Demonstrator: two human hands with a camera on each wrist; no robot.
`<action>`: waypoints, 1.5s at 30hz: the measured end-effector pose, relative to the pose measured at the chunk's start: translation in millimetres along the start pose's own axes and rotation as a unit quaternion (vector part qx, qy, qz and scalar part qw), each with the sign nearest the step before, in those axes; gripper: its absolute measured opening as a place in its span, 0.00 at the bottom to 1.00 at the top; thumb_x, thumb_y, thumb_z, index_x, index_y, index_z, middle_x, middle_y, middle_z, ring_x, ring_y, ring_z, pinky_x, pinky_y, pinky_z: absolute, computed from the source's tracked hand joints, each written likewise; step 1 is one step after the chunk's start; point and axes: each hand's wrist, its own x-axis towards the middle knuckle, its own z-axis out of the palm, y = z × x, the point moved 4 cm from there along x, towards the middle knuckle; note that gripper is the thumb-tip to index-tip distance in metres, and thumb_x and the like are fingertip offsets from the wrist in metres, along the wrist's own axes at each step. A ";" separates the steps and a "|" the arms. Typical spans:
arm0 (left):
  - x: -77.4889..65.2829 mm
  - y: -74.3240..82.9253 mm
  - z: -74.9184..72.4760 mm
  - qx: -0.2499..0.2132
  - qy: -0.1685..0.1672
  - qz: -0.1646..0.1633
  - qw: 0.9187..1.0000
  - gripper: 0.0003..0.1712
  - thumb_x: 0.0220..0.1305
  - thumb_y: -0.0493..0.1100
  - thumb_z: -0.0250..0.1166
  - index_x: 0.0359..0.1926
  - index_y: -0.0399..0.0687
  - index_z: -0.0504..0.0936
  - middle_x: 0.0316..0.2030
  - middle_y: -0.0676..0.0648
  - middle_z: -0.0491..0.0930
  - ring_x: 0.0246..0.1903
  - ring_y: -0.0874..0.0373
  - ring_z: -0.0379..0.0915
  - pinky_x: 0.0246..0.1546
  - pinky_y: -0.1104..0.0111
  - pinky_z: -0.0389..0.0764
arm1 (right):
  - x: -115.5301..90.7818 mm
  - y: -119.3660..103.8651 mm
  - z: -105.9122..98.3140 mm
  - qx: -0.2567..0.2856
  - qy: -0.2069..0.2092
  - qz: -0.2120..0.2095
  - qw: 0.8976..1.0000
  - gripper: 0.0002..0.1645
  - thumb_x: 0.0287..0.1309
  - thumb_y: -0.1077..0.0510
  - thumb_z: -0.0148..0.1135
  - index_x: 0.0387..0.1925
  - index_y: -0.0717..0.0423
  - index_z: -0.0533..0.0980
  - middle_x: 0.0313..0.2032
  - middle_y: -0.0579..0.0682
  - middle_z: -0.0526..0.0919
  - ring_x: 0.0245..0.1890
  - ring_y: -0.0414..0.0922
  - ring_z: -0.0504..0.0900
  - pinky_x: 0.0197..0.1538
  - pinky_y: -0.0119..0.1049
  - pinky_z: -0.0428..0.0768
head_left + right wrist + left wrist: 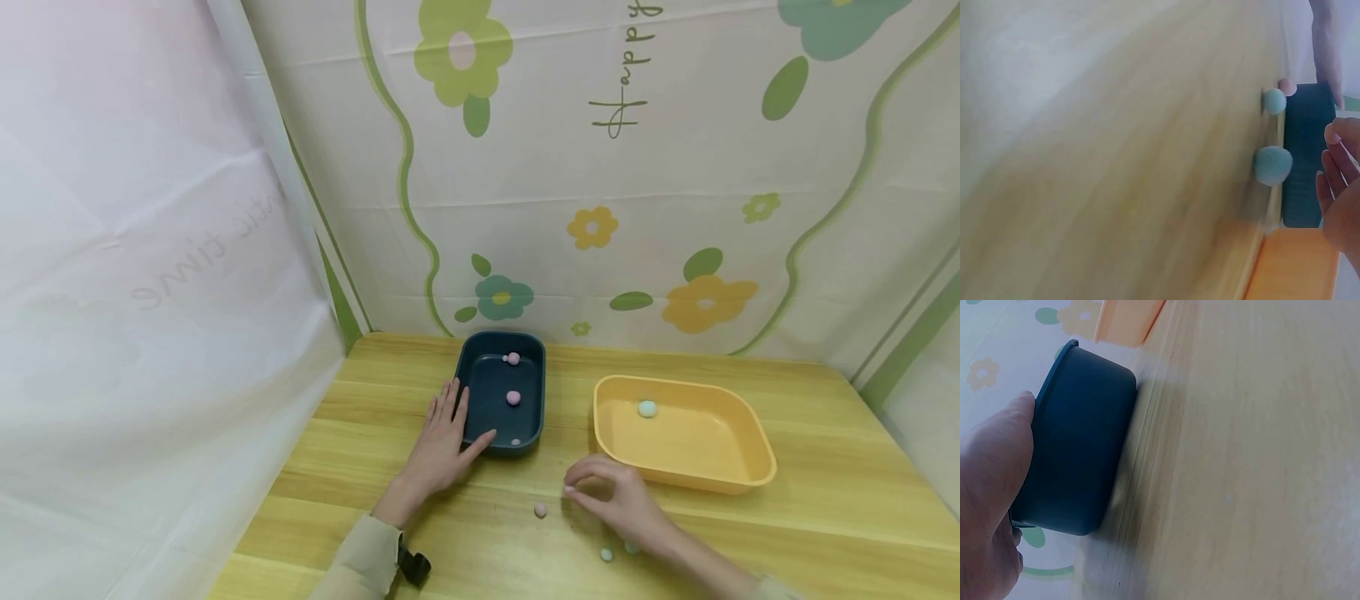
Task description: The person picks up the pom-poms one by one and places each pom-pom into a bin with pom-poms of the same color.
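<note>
My left hand (pixel 438 446) rests at the near left corner of a dark blue tray (pixel 501 337), fingers straight along its side and thumb over the front rim. In the left wrist view, the thumb (pixel 1021 406) lies against that rim. Several small pink balls (pixel 513 398) lie inside. Between thumb and forefinger, my right hand (pixel 626 504) pinches a small pink ball (pixel 568 490), mostly covered by the fingertips, low over the table. Left of it, another pink ball (pixel 540 509) lies on the wood.
A yellow tray (pixel 759 467) on the right holds a pale green ball (pixel 647 408). Two more pale green balls (pixel 606 554) lie on the wooden table (pixel 300 517) near my right wrist. Flowered cloth (pixel 540 167) hangs behind the table.
</note>
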 end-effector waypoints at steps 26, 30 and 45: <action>-0.9 0.3 0.6 -0.001 -0.002 -0.002 1.000 0.58 0.80 0.76 0.52 0.90 0.41 0.47 0.91 0.39 0.37 0.91 0.40 0.33 0.90 0.42 0.45 | 12.5 -13.2 -21.7 -0.011 0.020 0.030 0.999 0.21 0.57 0.68 0.82 0.42 0.38 0.89 0.45 0.45 0.94 0.50 0.31 0.89 0.64 0.21 0.80; -0.9 -0.2 0.9 0.002 -0.003 -0.003 1.000 0.58 0.80 0.76 0.51 0.90 0.41 0.47 0.91 0.39 0.37 0.91 0.40 0.33 0.90 0.43 0.46 | 15.2 -12.6 -22.6 -0.011 0.025 0.021 0.999 0.20 0.56 0.69 0.82 0.43 0.40 0.90 0.45 0.46 0.94 0.50 0.31 0.89 0.63 0.20 0.81; -0.5 0.8 -0.2 0.001 0.003 0.004 1.000 0.57 0.81 0.75 0.51 0.90 0.41 0.47 0.91 0.38 0.37 0.91 0.39 0.33 0.90 0.42 0.45 | 30.0 -10.6 -27.9 -0.007 0.054 -0.018 0.998 0.19 0.56 0.71 0.81 0.41 0.45 0.89 0.41 0.51 0.93 0.45 0.37 0.90 0.62 0.14 0.78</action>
